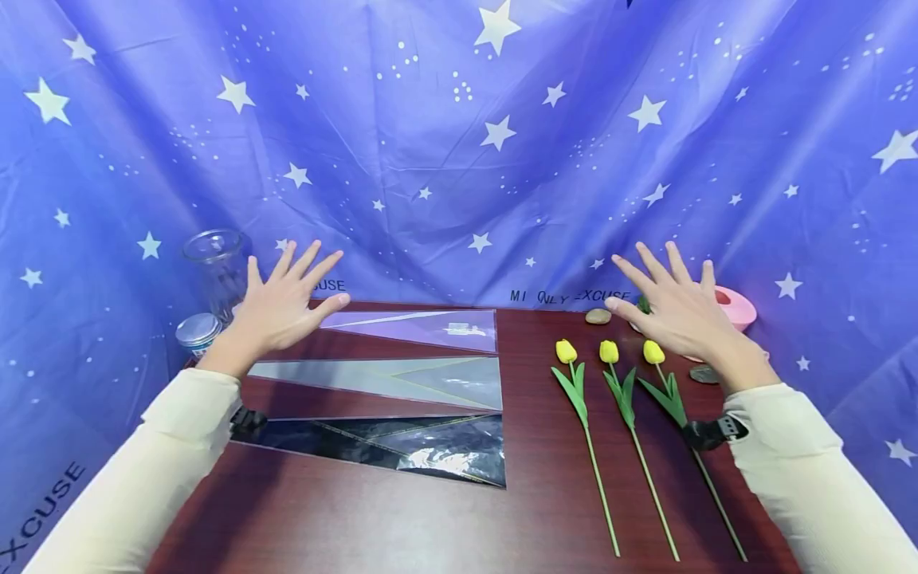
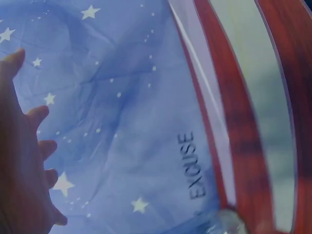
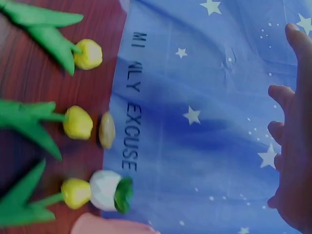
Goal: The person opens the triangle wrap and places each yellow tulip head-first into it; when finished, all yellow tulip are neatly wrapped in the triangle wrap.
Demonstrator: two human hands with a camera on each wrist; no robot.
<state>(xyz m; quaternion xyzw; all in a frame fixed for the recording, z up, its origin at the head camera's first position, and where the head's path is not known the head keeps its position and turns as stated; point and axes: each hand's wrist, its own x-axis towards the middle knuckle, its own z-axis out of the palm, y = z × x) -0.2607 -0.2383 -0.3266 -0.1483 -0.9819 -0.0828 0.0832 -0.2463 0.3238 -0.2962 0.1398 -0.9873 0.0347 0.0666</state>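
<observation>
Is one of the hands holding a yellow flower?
No, the left hand and right hand both hover open with fingers spread, while the three yellow tulips lie untouched on the table.

Blue-violet backdrop cloth [image 1: 459, 159] strewn with white stars and dots, dark lettering along its hem. Dark red-brown wood-grain table [image 1: 358, 526] under three wrapping sheets: lilac [image 1: 430, 327], grey [image 1: 402, 379], black [image 1: 402, 450]. Yellow-headed tulips [image 1: 610, 352] with green leaves, pink tape roll [image 1: 739, 307], cream sleeves [image 1: 143, 478].
</observation>
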